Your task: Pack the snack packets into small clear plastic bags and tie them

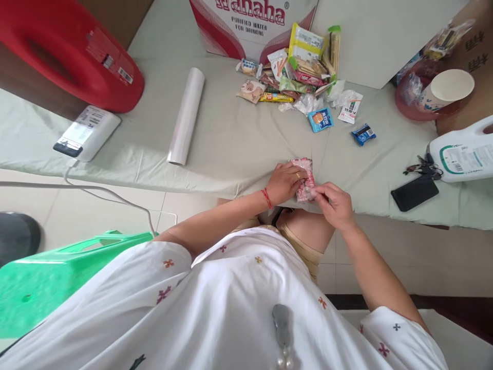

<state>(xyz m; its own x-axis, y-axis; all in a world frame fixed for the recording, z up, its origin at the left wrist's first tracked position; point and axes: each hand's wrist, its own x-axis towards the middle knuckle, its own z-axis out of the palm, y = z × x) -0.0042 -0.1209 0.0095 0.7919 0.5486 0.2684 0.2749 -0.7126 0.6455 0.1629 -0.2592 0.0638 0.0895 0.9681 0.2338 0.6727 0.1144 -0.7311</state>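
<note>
A small pink-and-red patterned packet [305, 191], which looks wrapped in clear film, lies at the table's front edge. My left hand [284, 182] holds it from the left, fingers bent over its top. At its lower right corner, my right hand [336, 204] pinches thumb and forefinger together at the edge, perhaps on the film. Beyond my hands are a blue-and-orange snack packet [321, 119], a dark blue wrapped snack [363, 134] and a white snack packet [350, 108]. Behind these lies a pile of mixed wrapped snacks [288, 77].
A roll of clear film [187, 117] lies left of my hands, near a white device [88, 132] and a red jug [73, 51]. On the right are a black phone [415, 193], keys [423, 168], a white bottle [466, 154] and a red bowl [408, 105] with a paper cup [449, 90].
</note>
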